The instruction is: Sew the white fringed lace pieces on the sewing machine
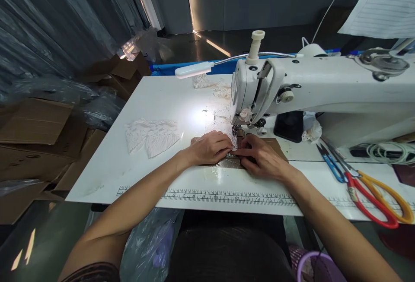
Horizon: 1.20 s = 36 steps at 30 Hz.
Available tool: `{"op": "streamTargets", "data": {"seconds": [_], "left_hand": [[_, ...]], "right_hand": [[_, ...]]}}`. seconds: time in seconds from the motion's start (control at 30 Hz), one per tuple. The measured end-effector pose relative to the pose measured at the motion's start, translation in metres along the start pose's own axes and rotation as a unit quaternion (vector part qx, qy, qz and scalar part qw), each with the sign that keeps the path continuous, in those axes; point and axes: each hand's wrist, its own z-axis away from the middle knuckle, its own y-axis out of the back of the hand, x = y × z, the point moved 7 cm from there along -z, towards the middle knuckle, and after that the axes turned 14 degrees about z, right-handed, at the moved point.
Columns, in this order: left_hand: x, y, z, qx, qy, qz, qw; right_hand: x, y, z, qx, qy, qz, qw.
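Note:
A white sewing machine (301,81) stands on the table, its presser foot (236,130) down close to a strip of white lace (223,122). The lace runs from behind the needle area toward me, and its near end lies between my hands. My left hand (214,147) rests left of the foot, fingers bent and pressing on the lace. Just right of the foot, my right hand (259,154) pinches the near edge of the lace between thumb and fingers. Under both hands is a brown, shiny plate (275,148). The exact fingertip contact is partly hidden.
White lace pieces (155,137) lie at the left of the table. Blue snips (333,167), red-handled scissors (369,200) and yellow-handled scissors (389,187) lie at the right. A lamp (194,70) hangs over the back. Cardboard boxes (35,144) stand left; a purple basket (317,264) sits below.

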Motion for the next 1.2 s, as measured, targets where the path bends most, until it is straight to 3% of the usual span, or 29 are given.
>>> {"op": "streamTargets", "data": {"seconds": [0.17, 0.3, 0.57, 0.93, 1.2], "left_hand": [[0.007, -0.004, 0.002, -0.05, -0.058, -0.097, 0.992], [0.01, -0.003, 0.002, -0.041, -0.075, -0.133, 0.988], [0.006, -0.005, 0.002, -0.053, -0.044, -0.126, 0.99], [0.009, -0.005, 0.002, -0.068, -0.059, -0.13, 0.987], [0.012, -0.006, -0.001, -0.136, -0.025, -0.101, 0.985]], "right_hand": [[0.023, 0.006, -0.004, -0.018, -0.059, -0.098, 0.993], [0.045, 0.008, -0.01, -0.009, -0.131, -0.052, 0.99], [0.044, -0.011, -0.004, -0.037, -0.108, 0.042, 0.993], [0.045, -0.016, -0.002, -0.041, -0.109, 0.094, 0.989], [0.029, -0.008, -0.003, -0.007, -0.046, 0.094, 0.994]]}}
